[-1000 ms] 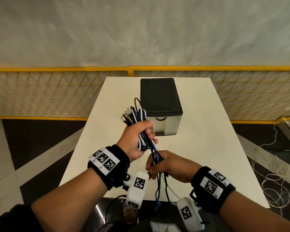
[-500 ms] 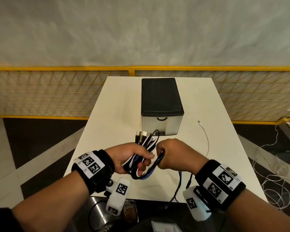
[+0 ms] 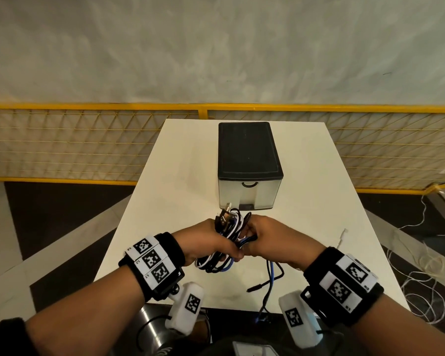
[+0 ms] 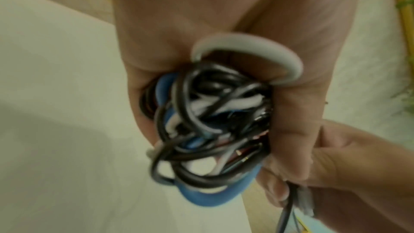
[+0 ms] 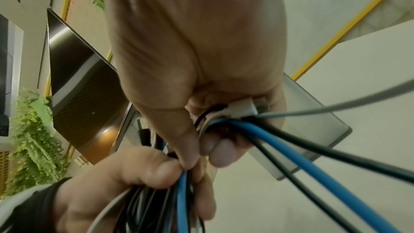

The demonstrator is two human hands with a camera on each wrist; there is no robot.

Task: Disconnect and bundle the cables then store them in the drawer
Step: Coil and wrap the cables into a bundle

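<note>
My left hand (image 3: 211, 242) grips a bundle of black, white and blue cables (image 3: 226, 240), folded into loops (image 4: 208, 130), with plug ends sticking up toward the drawer box. My right hand (image 3: 265, 240) presses against it and holds the loose strands of the same cables (image 5: 257, 130), which trail as a blue and a black tail (image 3: 270, 281) over the table's near edge. A small drawer box (image 3: 249, 165) with a black top stands just behind the hands, its drawer closed. A thin white cable (image 3: 341, 240) lies on the table to the right.
The white table (image 3: 165, 201) is narrow, with a yellow mesh fence (image 3: 88, 140) behind it. Loose white cords (image 3: 421, 273) lie on the floor at the right. A shiny metal object (image 3: 149, 330) sits below the near edge.
Both hands came down and toward me from beside the drawer box. The right hand rose from below the left to meet it, winding the cable tails round the bundle; the hanging tails are shorter.
</note>
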